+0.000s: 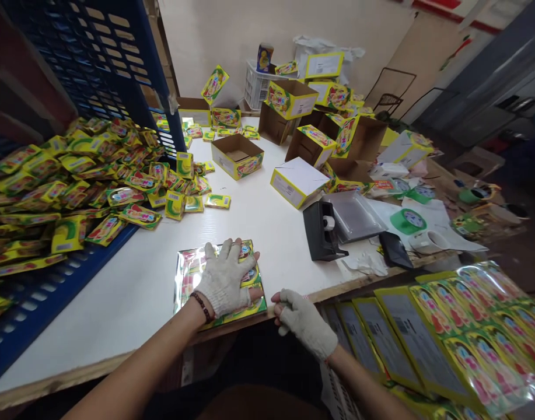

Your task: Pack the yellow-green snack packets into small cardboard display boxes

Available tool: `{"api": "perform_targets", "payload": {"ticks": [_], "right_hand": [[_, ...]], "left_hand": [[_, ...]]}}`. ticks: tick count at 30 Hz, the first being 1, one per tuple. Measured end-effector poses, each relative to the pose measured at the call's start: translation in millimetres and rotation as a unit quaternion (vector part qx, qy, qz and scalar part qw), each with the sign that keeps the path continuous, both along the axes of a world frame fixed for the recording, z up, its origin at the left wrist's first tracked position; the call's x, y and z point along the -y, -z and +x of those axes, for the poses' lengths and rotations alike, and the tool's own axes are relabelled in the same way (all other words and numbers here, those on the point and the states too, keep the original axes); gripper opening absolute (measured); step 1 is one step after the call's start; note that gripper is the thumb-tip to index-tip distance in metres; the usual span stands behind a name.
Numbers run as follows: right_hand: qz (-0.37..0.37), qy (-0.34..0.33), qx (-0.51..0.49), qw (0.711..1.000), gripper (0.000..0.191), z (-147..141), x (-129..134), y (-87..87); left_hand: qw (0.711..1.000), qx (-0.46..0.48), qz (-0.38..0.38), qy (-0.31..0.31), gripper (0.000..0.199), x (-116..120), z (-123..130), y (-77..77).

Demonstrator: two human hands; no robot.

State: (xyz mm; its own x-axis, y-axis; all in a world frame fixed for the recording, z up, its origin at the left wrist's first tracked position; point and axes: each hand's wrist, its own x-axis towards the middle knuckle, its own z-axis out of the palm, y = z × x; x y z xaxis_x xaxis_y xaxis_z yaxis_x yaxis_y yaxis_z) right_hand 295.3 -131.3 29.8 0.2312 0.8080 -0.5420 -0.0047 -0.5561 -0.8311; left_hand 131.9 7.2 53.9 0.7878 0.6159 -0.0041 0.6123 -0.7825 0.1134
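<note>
My left hand (227, 277), in a pale fingerless glove, lies flat with spread fingers on a shiny wrapped pack (188, 274) printed green, yellow and red. The pack rests at the table's front edge. To its right, my right hand (296, 315), gloved the same way, hovers by the edge with fingers curled together; whatever is between the fingertips is too small to name. A black tape dispenser (317, 233) with a small white roll stands farther right, beside a clear plastic tray (355, 216).
Small yellow-green packets (74, 169) are heaped in a blue crate (70, 286) at left. An open carton (237, 156) and several other boxes (299, 181) stand at the back. Green tape (408, 221) lies at right; wrapped packs (481, 338) stack below the edge.
</note>
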Motion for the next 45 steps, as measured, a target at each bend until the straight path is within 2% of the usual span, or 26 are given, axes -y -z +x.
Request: {"api": "perform_targets", "payload": {"ticks": [2,3,4,5,6,7,8,10,12,15,19,21,24,28,31,35,38,40,41,43,45], "right_hand": [[0.038,0.028,0.155,0.987,0.03,43,-1,-7.7],[0.071,0.072,0.247,0.964,0.031,68,-1,-11.3],[0.099,0.133,0.336,0.927,0.031,94,-2,-14.3],[0.11,0.183,0.404,0.889,0.032,118,-3,-16.3],[0.11,0.205,0.442,0.866,0.031,139,-5,-17.1],[0.105,0.212,0.457,0.857,0.03,157,-8,-16.4],[0.097,0.204,0.456,0.861,0.028,171,-12,-14.4],[0.089,0.173,0.429,0.882,0.027,185,-22,-7.9],[0.09,0.153,0.407,0.896,0.026,187,-33,-1.2],[0.106,0.157,0.402,0.896,0.022,181,-38,2.7],[0.121,0.195,0.415,0.881,0.023,170,-19,-0.9],[0.111,0.207,0.408,0.882,0.026,163,-4,0.3],[0.074,0.212,0.376,0.899,0.032,151,8,10.8],[0.037,0.21,0.315,0.925,0.03,142,2,27.1],[0.032,0.197,0.272,0.941,0.026,142,1,30.2],[0.002,0.157,0.224,0.962,0.026,144,14,25.3],[0.003,0.098,0.175,0.98,0.029,130,15,10.7],[0.027,0.008,0.119,0.993,0.029,110,0,-6.1],[0.04,-0.058,0.086,0.994,0.029,98,-11,-15.4],[0.064,-0.198,0.041,0.977,0.028,75,-41,-31.6],[0.074,-0.299,0.021,0.951,0.026,58,-72,-39.6]], "left_hand": [[1.0,0.0,-0.003,-0.002,0.077,-1,0,0.5],[1.0,0.0,-0.005,-0.003,0.076,-2,0,0.8],[1.0,0.0,-0.006,-0.004,0.075,-2,0,1.2],[1.0,0.0,-0.006,-0.004,0.075,-3,1,1.5],[1.0,0.0,-0.005,-0.004,0.075,-4,1,1.7],[1.0,-0.001,-0.004,-0.002,0.075,-4,1,1.8],[1.0,-0.001,-0.002,-0.001,0.074,-4,1,1.7],[1.0,-0.002,0.003,0.002,0.073,-4,0,1.4],[1.0,-0.003,0.009,0.003,0.073,-4,0,1.0],[1.0,-0.007,0.016,0.003,0.071,-4,0,0.7],[1.0,-0.004,0.022,0.004,0.071,-3,1,0.3],[1.0,-0.001,0.023,0.004,0.07,-3,1,0.0],[1.0,-0.002,0.02,0.005,0.071,-4,1,0.0],[1.0,-0.007,0.019,0.001,0.073,-4,1,1.0],[1.0,-0.002,0.011,-0.003,0.075,-3,1,1.7],[1.0,0.006,-0.006,-0.008,0.079,-2,-1,1.4],[1.0,0.012,-0.006,-0.007,0.08,-2,-2,0.7],[1.0,0.014,-0.006,-0.007,0.081,-2,-2,0.2],[1.0,0.014,-0.006,-0.006,0.08,-1,-2,0.0],[1.0,0.014,-0.008,-0.005,0.081,-2,-2,-0.1],[1.0,0.015,-0.007,-0.005,0.083,-2,-2,0.2]]}}
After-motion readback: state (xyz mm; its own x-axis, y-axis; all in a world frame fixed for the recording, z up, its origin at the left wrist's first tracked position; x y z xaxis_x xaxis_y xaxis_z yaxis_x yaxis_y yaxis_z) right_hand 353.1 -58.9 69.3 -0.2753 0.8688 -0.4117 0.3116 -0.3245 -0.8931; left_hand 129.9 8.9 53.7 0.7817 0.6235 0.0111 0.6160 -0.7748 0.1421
